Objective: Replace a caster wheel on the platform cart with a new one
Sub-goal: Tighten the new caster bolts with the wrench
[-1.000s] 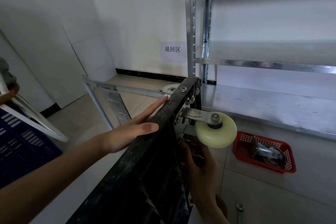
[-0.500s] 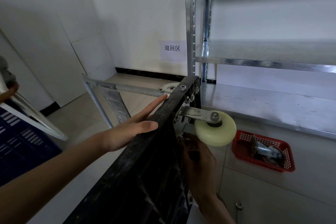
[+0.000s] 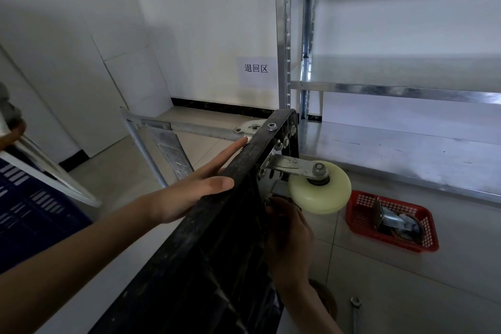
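Note:
The black platform cart (image 3: 217, 225) stands tipped on its edge, underside facing right. A cream caster wheel (image 3: 320, 192) on a metal bracket (image 3: 290, 165) sticks out from its upper corner. My left hand (image 3: 195, 187) lies flat against the cart's left face, fingers straight, thumb on the rim. My right hand (image 3: 287, 225) reaches up under the wheel, its fingertips curled round a small nut (image 3: 268, 201) at the caster's mounting plate. The plate is mostly hidden behind the hand and wheel.
A red basket (image 3: 360, 214) on the floor at right holds another metal caster (image 3: 393, 221). A wrench (image 3: 355, 306) lies on the tiles near the bottom. A steel shelf rack (image 3: 393, 149) stands behind. The cart's folded handle (image 3: 189, 127) lies beyond the cart. A blue crate (image 3: 27, 214) sits left.
My right hand has crept up a little, closer to the mounting plate under the wheel. My left hand stays flat on the cart.

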